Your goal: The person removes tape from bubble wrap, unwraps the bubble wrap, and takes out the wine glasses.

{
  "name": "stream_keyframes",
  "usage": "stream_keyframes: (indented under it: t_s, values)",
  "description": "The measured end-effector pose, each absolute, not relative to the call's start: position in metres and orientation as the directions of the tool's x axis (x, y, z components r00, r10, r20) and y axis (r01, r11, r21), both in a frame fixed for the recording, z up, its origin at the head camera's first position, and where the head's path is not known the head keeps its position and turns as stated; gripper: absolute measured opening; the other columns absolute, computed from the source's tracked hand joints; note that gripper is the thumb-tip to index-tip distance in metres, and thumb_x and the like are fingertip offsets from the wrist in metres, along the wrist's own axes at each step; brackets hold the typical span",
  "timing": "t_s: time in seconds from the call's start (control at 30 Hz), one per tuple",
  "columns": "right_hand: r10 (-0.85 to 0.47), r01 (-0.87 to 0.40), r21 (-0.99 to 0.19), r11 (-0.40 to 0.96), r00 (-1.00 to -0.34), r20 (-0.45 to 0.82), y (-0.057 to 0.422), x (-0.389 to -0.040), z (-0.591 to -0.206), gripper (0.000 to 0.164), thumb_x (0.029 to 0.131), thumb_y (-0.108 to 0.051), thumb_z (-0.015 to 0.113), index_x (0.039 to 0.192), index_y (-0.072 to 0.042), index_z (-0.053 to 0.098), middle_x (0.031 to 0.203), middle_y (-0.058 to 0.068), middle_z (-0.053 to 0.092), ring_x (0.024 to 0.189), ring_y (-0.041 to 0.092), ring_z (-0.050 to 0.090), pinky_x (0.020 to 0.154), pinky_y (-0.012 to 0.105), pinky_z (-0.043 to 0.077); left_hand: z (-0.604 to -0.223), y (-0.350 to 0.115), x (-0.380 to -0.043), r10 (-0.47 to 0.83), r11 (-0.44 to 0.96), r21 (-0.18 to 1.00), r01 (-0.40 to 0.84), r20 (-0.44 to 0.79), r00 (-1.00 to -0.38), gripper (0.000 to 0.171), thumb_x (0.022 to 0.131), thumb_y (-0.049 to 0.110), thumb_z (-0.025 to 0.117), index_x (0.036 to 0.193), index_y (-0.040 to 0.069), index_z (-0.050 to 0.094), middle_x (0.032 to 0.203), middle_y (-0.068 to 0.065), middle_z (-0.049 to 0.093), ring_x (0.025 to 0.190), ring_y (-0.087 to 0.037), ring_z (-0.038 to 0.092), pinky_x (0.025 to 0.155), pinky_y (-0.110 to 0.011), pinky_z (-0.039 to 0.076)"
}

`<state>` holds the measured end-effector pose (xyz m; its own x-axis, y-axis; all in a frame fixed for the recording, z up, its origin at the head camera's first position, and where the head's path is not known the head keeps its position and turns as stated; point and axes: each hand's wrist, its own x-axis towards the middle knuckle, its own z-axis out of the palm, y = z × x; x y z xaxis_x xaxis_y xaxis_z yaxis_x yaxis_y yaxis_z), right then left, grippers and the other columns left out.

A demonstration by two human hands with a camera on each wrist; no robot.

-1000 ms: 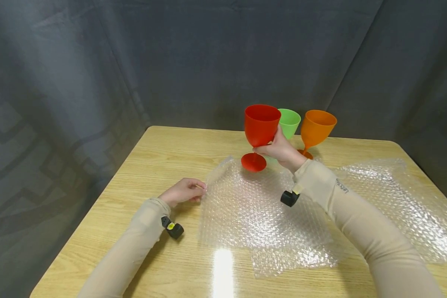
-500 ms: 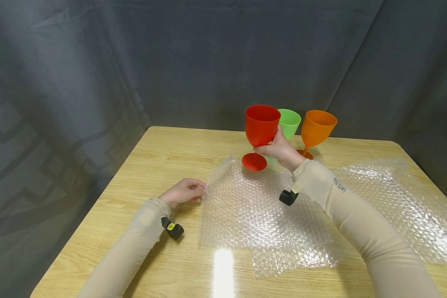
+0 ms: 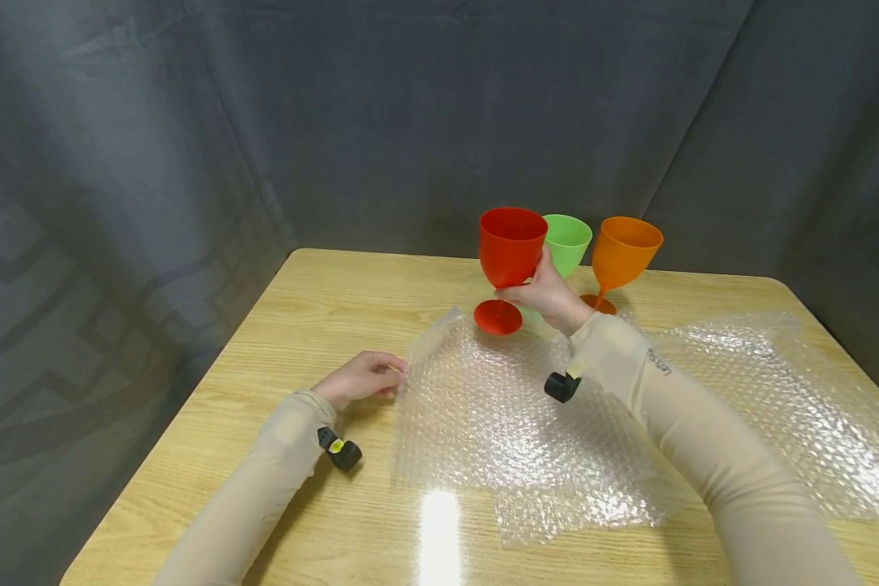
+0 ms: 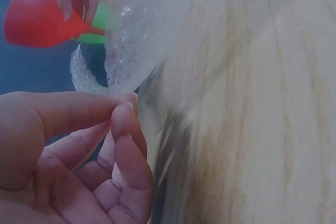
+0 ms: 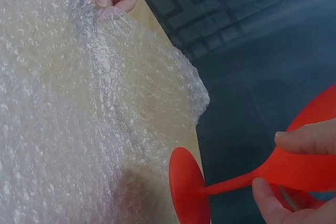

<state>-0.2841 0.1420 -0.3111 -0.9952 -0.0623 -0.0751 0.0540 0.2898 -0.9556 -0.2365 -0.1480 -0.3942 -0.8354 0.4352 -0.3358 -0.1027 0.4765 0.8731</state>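
Observation:
My right hand [image 3: 553, 297] grips a red plastic goblet [image 3: 511, 248] around the bottom of its bowl. The goblet is upright, its round foot over the far part of a sheet of bubble wrap [image 3: 483, 415]. In the right wrist view the goblet's stem [image 5: 231, 184] is bare below the fingers. At the sheet's left edge my left hand [image 3: 362, 376] pinches the wrap between thumb and fingertips; the left wrist view shows the pinched bubble wrap [image 4: 139, 30] rising slightly from the table. Behind the right hand stands a light green goblet [image 3: 570, 236], partly hidden.
An orange goblet [image 3: 625, 252] stands at the back right of the wooden table [image 3: 322, 301]. Another sheet of bubble wrap [image 3: 791, 407] lies on the right side. A dark grey curtain [image 3: 439, 122] hangs behind the table and along its sides.
The red goblet and my right hand have shifted very slightly left and toward me. My left hand stays at the edge of the bubble wrap.

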Motion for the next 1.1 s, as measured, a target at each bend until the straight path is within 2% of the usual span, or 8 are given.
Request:
stream_keyframes:
  t_s: [0.17,0.77,0.93,1.1]
  values:
    - [-0.064,0.052,-0.956,0.288,-0.995,-0.073,0.142,-0.286,-0.313,0.085,0.078,0.006,0.066,0.139,-0.013,0.01,0.142,0.013,0.031,0.126,0.03,0.034,0.102,0.041,0.041,-0.394,-0.148,-0.236,0.439,0.473,0.876,-0.097,-0.33,-0.836,0.027,0.093,0.011,0.053,0.115,-0.003,0.058,0.078,0.002,0.055,0.067,-0.007,0.055,0.066,-0.018,0.05]
    - [-0.055,0.043,-0.954,0.298,-0.997,-0.062,0.138,-0.293,-0.316,0.087,0.077,0.006,0.066,0.14,-0.013,0.009,0.142,0.013,0.03,0.126,0.03,0.033,0.104,0.043,0.039,-0.395,-0.148,-0.236,0.429,0.49,0.865,-0.107,-0.346,-0.834,0.029,0.093,0.014,0.054,0.117,-0.002,0.058,0.078,0.001,0.055,0.067,-0.008,0.055,0.066,-0.019,0.05]
    - [-0.055,0.05,-0.953,0.3,-0.996,-0.069,0.137,-0.295,-0.316,0.085,0.077,0.006,0.067,0.138,-0.013,0.011,0.142,0.012,0.03,0.124,0.029,0.034,0.104,0.041,0.039,-0.395,-0.148,-0.236,0.427,0.488,0.866,-0.11,-0.347,-0.835,0.029,0.093,0.013,0.054,0.117,-0.002,0.058,0.077,0.002,0.055,0.067,-0.008,0.055,0.065,-0.019,0.049]
    - [-0.05,0.051,-0.952,0.301,-0.996,-0.069,0.136,-0.296,-0.315,0.084,0.077,0.006,0.066,0.137,-0.011,0.01,0.141,0.013,0.029,0.123,0.028,0.034,0.092,0.03,0.043,-0.395,-0.148,-0.236,0.424,0.491,0.865,-0.106,-0.343,-0.838,0.028,0.093,0.013,0.054,0.116,-0.002,0.059,0.077,0.002,0.056,0.067,-0.008,0.055,0.065,-0.019,0.049]
